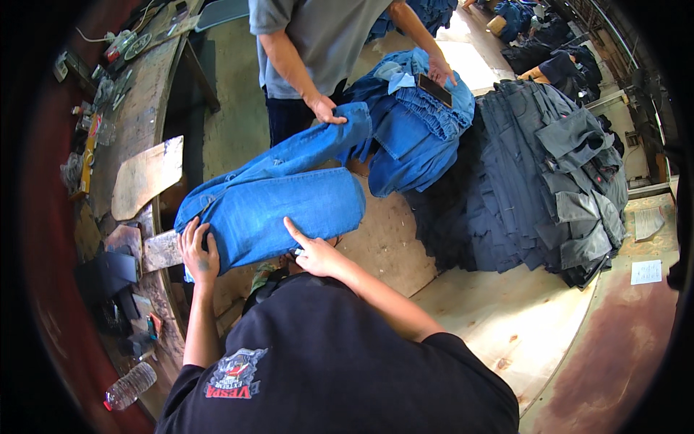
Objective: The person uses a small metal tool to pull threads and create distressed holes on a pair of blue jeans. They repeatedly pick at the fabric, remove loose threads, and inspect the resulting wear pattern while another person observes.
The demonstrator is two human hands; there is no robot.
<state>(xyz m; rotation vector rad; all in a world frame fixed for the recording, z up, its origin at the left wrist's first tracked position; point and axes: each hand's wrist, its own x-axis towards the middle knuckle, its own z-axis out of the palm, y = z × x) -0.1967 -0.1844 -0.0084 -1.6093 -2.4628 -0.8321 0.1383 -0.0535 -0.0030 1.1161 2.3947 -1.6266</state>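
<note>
Head view: the fingers (194, 239) of the left hand (199, 254) lie spread and flat on the near left end of a folded pair of mid-blue denim jeans (278, 206), pressing down rather than closing round the cloth. The right hand (312, 252) rests at the jeans' near edge with its forefinger stretched out onto the denim and its other fingers curled under; it grips nothing that can be seen. The jeans lie across the pale plywood counter (499, 318), their left end overhanging the counter's curved edge beside a grey wooden board (148, 176) that juts out over the gap.

At the far end of the jeans another person in a grey shirt (322, 40) holds the raised leg with one hand (327, 111); that person's other hand (438, 70) rests on a heap of blue denim garments (412, 130), next to a dark flat phone (434, 90). Just to the right stands a tall stack of dark navy folded trousers (549, 181), touching the blue heap and taking up most of the counter's far right.

Bare plywood lies open to the right of the right hand, running down to the rounded near edge. A clear plastic bottle (130, 385) lies low at the left.
</note>
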